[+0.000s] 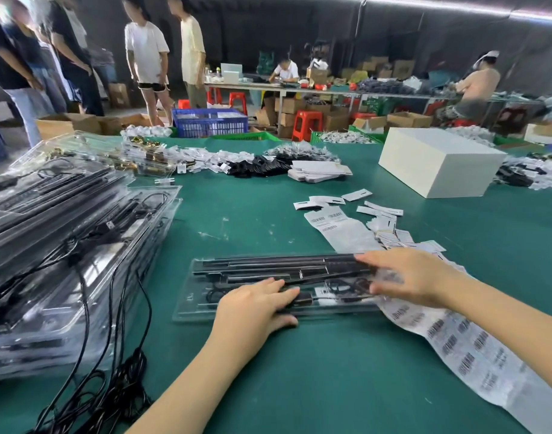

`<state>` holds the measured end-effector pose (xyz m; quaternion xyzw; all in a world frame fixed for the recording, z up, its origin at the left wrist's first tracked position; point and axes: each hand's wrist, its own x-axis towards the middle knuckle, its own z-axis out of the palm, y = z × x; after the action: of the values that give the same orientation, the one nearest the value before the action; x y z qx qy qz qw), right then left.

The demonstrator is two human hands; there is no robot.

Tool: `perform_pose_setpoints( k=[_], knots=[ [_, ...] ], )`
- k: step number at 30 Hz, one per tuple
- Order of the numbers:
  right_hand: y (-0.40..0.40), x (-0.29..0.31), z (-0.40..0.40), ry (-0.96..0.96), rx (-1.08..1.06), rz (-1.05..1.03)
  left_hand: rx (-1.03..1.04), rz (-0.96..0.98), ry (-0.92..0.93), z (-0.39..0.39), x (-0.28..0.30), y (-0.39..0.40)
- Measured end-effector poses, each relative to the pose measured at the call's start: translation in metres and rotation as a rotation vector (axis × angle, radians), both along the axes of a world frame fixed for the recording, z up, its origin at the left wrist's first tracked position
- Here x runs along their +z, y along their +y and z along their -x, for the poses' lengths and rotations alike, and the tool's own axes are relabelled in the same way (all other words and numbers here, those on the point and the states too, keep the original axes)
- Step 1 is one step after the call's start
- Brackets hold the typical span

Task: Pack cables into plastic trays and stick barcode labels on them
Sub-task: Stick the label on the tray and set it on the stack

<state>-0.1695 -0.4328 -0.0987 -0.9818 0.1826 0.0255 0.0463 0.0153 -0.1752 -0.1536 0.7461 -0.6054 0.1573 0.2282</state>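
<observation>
A clear plastic tray [202, 305] lies flat on the green table in front of me, holding black rods and a coiled black cable. My left hand [252, 311] rests flat on the tray's near middle, fingers straight. My right hand [406, 277] lies over the tray's right end with fingers spread and straight. A long strip of barcode labels [462, 346] runs from under the right hand toward the lower right.
A tall stack of filled clear trays [58, 245] stands at left, with loose black cables [112, 386] trailing to the front. Paper tags [346, 227] lie beyond the tray. A white box [437, 161] sits at back right. People stand behind the table.
</observation>
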Motion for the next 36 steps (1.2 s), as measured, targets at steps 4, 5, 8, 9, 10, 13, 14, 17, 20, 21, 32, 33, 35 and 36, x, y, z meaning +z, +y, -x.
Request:
perform_pose_setpoints(
  k=[4, 5, 8, 9, 10, 13, 14, 17, 20, 21, 32, 33, 35, 36],
  knots=[
    [-0.021, -0.005, -0.043, -0.320, -0.398, -0.162, -0.015, -0.097, -0.003, 0.000, 0.001, -0.004],
    [-0.026, -0.006, -0.056, -0.304, -0.479, -0.181, -0.024, -0.091, -0.022, 0.000, -0.001, -0.005],
    [-0.035, -0.006, -0.090, -0.144, -0.603, -0.263, -0.040, 0.003, 0.003, 0.000, -0.004, -0.005],
    [-0.037, -0.007, -0.099, -0.086, -0.610, -0.279, -0.055, 0.026, 0.018, 0.000, -0.005, -0.005],
    [-0.039, -0.008, -0.106, -0.050, -0.616, -0.290, -0.066, 0.050, 0.028, -0.001, -0.007, -0.005],
    [-0.043, -0.007, -0.119, -0.188, -0.755, -0.310, -0.070, 0.075, 0.062, -0.002, -0.011, -0.007],
    [-0.045, -0.006, -0.121, -0.313, -0.790, -0.369, -0.067, 0.064, 0.066, -0.001, -0.010, -0.007],
    [-0.050, 0.002, -0.120, -0.606, -0.725, -0.609, -0.032, 0.022, 0.089, 0.000, -0.006, -0.005],
    [-0.050, 0.004, -0.110, -0.636, -0.649, -0.758, -0.007, 0.020, 0.219, 0.004, 0.001, -0.004],
    [-0.051, 0.002, -0.106, -0.618, -0.626, -0.752, 0.005, 0.019, 0.367, 0.005, 0.006, -0.005],
    [-0.061, -0.011, -0.080, -0.646, -0.416, -0.933, 0.091, -0.036, 0.983, -0.028, 0.051, -0.164],
    [-0.061, -0.013, -0.080, -0.655, -0.402, -0.942, 0.086, -0.027, 1.030, -0.031, 0.046, -0.177],
    [-0.062, -0.015, -0.079, -0.662, -0.379, -0.953, 0.067, 0.032, 1.162, -0.034, 0.038, -0.195],
    [-0.062, -0.016, -0.078, -0.652, -0.363, -0.956, 0.062, 0.077, 1.236, -0.034, 0.034, -0.201]
  ],
)
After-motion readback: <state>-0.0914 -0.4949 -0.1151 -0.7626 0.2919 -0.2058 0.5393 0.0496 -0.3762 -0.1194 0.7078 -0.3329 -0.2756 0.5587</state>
